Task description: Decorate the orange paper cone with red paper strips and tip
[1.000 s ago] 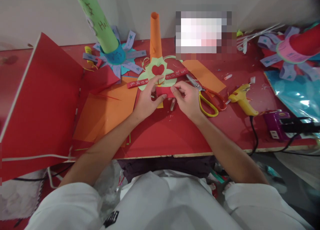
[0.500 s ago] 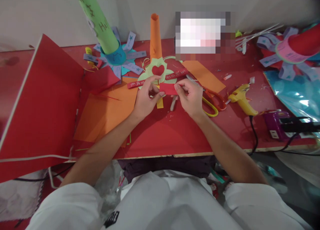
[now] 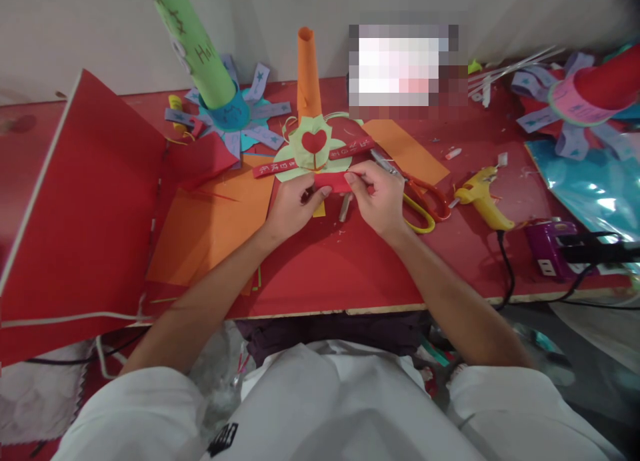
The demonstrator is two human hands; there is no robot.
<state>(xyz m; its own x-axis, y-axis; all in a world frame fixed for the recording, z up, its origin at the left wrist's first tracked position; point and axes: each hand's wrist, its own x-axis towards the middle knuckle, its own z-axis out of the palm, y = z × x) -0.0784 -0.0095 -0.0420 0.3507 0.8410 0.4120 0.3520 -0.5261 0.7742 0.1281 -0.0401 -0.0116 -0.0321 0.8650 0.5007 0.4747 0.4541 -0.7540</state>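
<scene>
Near the centre of the frame, a small red paper piece (image 3: 334,181) spans the gap between two bare hands, above the red tabletop (image 3: 340,274). The left hand (image 3: 291,204) grips its left end between thumb and fingers; the curled fingers lie partly behind the paper, so their exact hold is hard to make out. The right hand (image 3: 379,197) pinches the right end between thumb and forefinger, its remaining fingers largely concealed. Directly beyond is a pale green paper figure (image 3: 296,147) bearing a red heart (image 3: 314,141), with an orange paper cone (image 3: 308,77) above; its lower edge is partly covered by the hands. Two red strips (image 3: 274,168) flank it, their pale markings too small to read. A yellow strip (image 3: 319,210) emerges below the held paper, its upper part hidden. Right of centre, the right hand overlaps the scissors (image 3: 420,217), leaving the handles and part of the blades visible. A yellow glue gun (image 3: 484,197) lies farther right. The green tube (image 3: 200,54) at upper left and the red tube (image 3: 607,84) at upper right are cut off by the frame. Coarse pixels mask an object (image 3: 395,67) at upper right of centre.
</scene>
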